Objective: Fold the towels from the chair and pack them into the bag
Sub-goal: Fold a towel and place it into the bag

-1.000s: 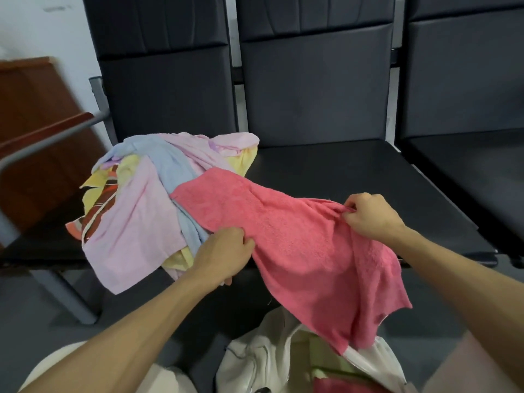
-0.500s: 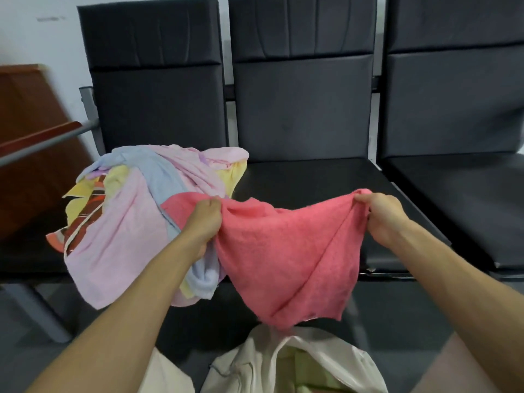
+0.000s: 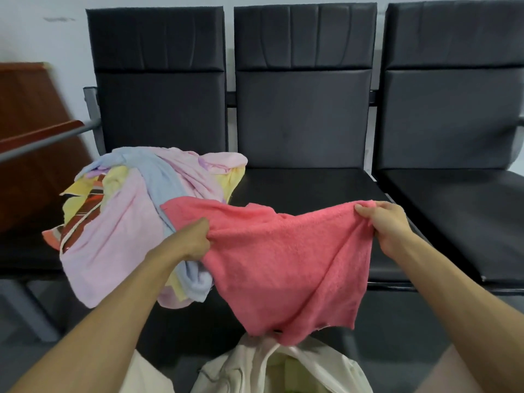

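Coral-pink terry, stretched out wide: the fingers (image 3: 204, 226) of the left hand (image 3: 194, 241) are curled tight round a bunched fold of the pink towel (image 3: 289, 259) near its left side. Over on the other side the right hand (image 3: 390, 224) pinches the top right corner, fingertips (image 3: 364, 211) clamped over the hem. Between the two grips the top edge sags a little. The cloth drops below in a loose, uneven sheet, held up in the air in front of the middle chair (image 3: 303, 120). A flap of that same towel runs on past the left hand, up and to the left, and lies against the pile of towels (image 3: 122, 231). That's pale pink, light blue, yellow and one striped in red-brown and orange, all heaped on the seat of the left chair (image 3: 158, 109) and spilling over its front edge. Look down: the towel's lowest corner hangs right over the cream bag (image 3: 320, 373) at the bottom of the view. Its mouth is open, a pale handle loops up, and something pale green shows inside. A third dark chair (image 3: 453, 114) completes the row on the right. On the far left, a grey metal armrest (image 3: 48, 139) crosses in front of reddish-brown wooden furniture (image 3: 28, 109).
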Tool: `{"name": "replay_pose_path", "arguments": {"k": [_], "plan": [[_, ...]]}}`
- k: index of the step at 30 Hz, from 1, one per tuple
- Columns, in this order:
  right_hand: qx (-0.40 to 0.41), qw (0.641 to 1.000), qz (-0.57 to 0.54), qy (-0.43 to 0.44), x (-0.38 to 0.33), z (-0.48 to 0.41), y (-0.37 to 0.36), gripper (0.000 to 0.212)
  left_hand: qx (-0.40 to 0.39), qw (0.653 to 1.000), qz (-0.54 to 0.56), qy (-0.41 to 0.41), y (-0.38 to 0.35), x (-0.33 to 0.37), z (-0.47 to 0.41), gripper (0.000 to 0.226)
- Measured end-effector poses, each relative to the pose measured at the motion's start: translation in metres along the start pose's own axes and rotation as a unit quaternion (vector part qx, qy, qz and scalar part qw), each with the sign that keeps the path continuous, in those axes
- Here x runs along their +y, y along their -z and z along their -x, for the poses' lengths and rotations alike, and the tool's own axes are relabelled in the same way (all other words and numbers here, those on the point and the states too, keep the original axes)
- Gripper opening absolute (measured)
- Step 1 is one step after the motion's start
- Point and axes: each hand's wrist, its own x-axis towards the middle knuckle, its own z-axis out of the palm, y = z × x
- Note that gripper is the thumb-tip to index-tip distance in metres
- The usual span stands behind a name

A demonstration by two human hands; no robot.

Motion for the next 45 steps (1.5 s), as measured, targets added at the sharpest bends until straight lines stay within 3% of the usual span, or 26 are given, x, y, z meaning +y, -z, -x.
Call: {"name": "replay_pose_path", "arguments": {"k": [2,4,6,10,12,16,22,24,26,29,31,34,39,45], "plan": [[0.002,0.999,0.035,0.026,0.001,-0.002,0.002,0.006,0.041,0.999,0.003,0.011,0.004,0.000,0.000,0.005],[0.015,0.998,0.049,0.039,0.001,-0.004,0.003,0.004,0.076,0.996,0.025,0.024,0.008,0.002,0.004,0.011],[0.019,0.999,0.010,0.030,0.001,-0.003,0.004,0.014,0.104,0.992,0.062,0.031,0.013,0.003,0.010,0.023],[0.018,0.999,-0.041,0.011,0.001,0.001,0.009,0.027,0.137,0.961,0.239,0.023,0.022,-0.002,0.018,0.029],[0.031,0.997,-0.066,-0.003,-0.002,0.002,0.014,0.026,0.137,0.924,0.356,0.034,0.026,-0.004,0.022,0.033],[0.064,0.989,-0.136,-0.009,-0.011,0.004,0.021,0.023,0.087,0.804,0.587,0.036,0.035,0.004,0.029,0.031],[0.056,0.984,-0.166,-0.021,-0.017,0.008,0.022,0.027,0.047,0.707,0.702,0.071,0.038,0.012,0.024,0.017],[0.054,0.983,-0.170,-0.031,-0.018,0.008,0.025,0.029,0.033,0.718,0.693,0.044,0.039,0.014,0.024,0.022],[0.053,0.984,-0.168,-0.032,-0.017,0.008,0.028,0.030,0.045,0.784,0.619,0.010,0.037,0.020,0.027,0.031],[0.059,0.987,-0.148,-0.015,-0.019,0.010,0.031,0.033,0.168,0.897,0.410,0.002,0.031,0.028,0.028,0.034],[0.083,0.992,-0.089,0.034,-0.020,0.013,0.034,0.029,0.221,0.925,0.310,-0.002,0.028,0.028,0.026,0.023],[0.084,0.990,-0.013,0.112,-0.025,0.015,0.040,0.023,0.261,0.927,0.269,-0.018,0.028,0.024,0.025,0.007],[0.066,0.989,0.035,0.131,-0.019,0.012,0.046,0.024,0.234,0.922,0.308,-0.037,0.025,0.022,0.022,0.012],[0.041,0.989,0.039,0.133,-0.018,0.012,0.048,0.031,0.246,0.817,0.522,0.012,0.026,0.036,0.018,0.007]]}}
